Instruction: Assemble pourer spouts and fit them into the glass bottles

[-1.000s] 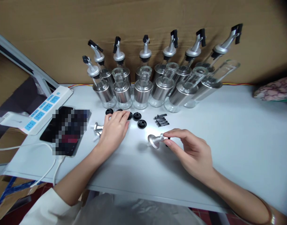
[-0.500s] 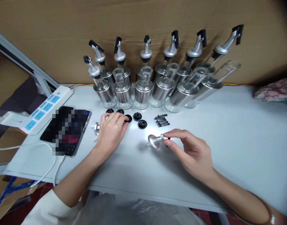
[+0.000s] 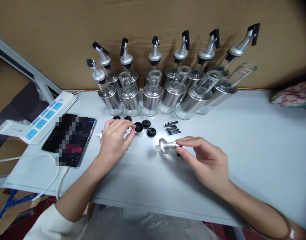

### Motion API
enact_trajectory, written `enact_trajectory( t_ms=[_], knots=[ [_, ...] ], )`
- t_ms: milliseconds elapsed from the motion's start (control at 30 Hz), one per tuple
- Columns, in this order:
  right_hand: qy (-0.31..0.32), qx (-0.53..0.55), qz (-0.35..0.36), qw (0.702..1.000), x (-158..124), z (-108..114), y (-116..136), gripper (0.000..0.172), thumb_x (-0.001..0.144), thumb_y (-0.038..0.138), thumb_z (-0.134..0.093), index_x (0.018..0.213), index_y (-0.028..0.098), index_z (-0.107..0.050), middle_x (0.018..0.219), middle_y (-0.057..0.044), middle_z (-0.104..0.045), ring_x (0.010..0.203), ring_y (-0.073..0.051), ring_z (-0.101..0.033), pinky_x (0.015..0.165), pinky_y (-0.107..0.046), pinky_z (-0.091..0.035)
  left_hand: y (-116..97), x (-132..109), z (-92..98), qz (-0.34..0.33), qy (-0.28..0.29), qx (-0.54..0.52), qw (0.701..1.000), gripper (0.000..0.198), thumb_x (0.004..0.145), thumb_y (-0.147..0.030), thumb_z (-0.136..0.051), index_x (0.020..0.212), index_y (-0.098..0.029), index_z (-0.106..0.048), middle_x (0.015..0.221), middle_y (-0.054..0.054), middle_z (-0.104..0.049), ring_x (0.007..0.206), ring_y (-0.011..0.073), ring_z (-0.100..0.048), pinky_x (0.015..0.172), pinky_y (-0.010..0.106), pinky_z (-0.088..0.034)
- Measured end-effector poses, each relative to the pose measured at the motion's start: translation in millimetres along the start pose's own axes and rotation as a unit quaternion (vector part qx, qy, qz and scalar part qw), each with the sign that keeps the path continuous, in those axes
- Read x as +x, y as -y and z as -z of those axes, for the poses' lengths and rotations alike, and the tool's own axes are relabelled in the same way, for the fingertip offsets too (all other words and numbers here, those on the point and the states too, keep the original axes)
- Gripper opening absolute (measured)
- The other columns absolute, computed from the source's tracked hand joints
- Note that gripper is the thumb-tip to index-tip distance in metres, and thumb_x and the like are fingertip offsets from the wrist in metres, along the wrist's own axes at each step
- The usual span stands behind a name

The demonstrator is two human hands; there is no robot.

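My right hand [image 3: 205,160] pinches a silver pour spout [image 3: 165,145] by its narrow end, its round flange pointing left, above the table. With thumb and forefinger, my left hand [image 3: 118,136] grips the edge of a black rubber stopper [image 3: 138,127], which is tilted up. Two more black stoppers [image 3: 151,132] lie just to the right, and others show partly behind my left hand. Several small black levers [image 3: 172,128] lie in a cluster beyond the spout. Another silver spout [image 3: 100,136] is mostly hidden by my left hand.
Glass bottles with steel sleeves [image 3: 152,97] stand in rows at the back; the rear ones carry pour spouts [image 3: 156,53]. A power strip [image 3: 50,116] and a phone [image 3: 86,143] with cables lie on the left of the white table [image 3: 263,150]. A cardboard wall [image 3: 75,26] stands behind.
My left hand has lifted the stopper's edge, so it stands more tilted. The spout in my right hand has turned, its flange now facing more to the left.
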State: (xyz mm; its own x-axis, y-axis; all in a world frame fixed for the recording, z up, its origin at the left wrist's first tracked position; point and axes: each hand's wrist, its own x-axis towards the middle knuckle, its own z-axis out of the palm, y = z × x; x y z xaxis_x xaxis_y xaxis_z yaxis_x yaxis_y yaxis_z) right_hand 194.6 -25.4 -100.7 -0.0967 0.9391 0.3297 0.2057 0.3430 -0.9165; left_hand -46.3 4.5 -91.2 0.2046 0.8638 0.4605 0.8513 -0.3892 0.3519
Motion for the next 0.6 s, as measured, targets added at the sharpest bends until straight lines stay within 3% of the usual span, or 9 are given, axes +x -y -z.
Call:
enact_trajectory(
  t_ms=[100, 267, 433, 600],
  knots=[
    [-0.004, 0.099, -0.102, 0.990, 7.6, 0.2, -0.2, 0.007, 0.078, 0.025, -0.075, 0.080, 0.024, -0.068, 0.079, 0.000, -0.075, 0.074, -0.015, -0.071, 0.067, -0.025, -0.056, -4.6, 0.7, 3.4, 0.040, -0.031, -0.105, 0.993, 0.008, 0.083, -0.013, -0.059, 0.080, -0.018, -0.065, 0.085, 0.003, -0.073, 0.081, 0.0173, -0.067, 0.079, 0.031, -0.047],
    [0.006, 0.279, -0.267, 0.922, 18.8, 0.4, -0.3, 0.024, 0.067, 0.033, -0.084, 0.066, 0.022, -0.064, 0.070, 0.001, -0.075, 0.070, -0.012, -0.071, 0.068, -0.021, -0.054, -9.8, -0.2, 1.8, 0.114, -0.029, -0.303, 0.946, 0.009, 0.078, -0.009, -0.062, 0.076, -0.017, -0.065, 0.080, 0.000, -0.069, 0.079, 0.0131, -0.065, 0.076, 0.024, -0.050],
    [0.060, 0.310, -0.302, 0.900, 16.9, -0.9, 3.9, 0.023, 0.066, 0.031, -0.085, 0.066, 0.021, -0.064, 0.064, 0.002, -0.074, 0.071, -0.010, -0.072, 0.071, -0.018, -0.053, -17.1, -3.2, -3.7, 0.123, -0.043, -0.404, 0.906, 0.010, 0.078, -0.007, -0.061, 0.077, -0.017, -0.065, 0.080, 0.001, -0.067, 0.080, 0.0119, -0.065, 0.076, 0.023, -0.052],
    [0.088, 0.298, -0.301, 0.901, 15.9, -2.9, 2.5, 0.026, 0.066, 0.034, -0.085, 0.066, 0.020, -0.063, 0.066, 0.002, -0.073, 0.065, -0.012, -0.070, 0.068, -0.023, -0.055, -23.2, -4.9, -2.4, 0.094, -0.032, -0.421, 0.902, 0.010, 0.080, -0.007, -0.061, 0.079, -0.016, -0.065, 0.081, 0.002, -0.067, 0.077, 0.0112, -0.065, 0.070, 0.021, -0.055]
  ],
)
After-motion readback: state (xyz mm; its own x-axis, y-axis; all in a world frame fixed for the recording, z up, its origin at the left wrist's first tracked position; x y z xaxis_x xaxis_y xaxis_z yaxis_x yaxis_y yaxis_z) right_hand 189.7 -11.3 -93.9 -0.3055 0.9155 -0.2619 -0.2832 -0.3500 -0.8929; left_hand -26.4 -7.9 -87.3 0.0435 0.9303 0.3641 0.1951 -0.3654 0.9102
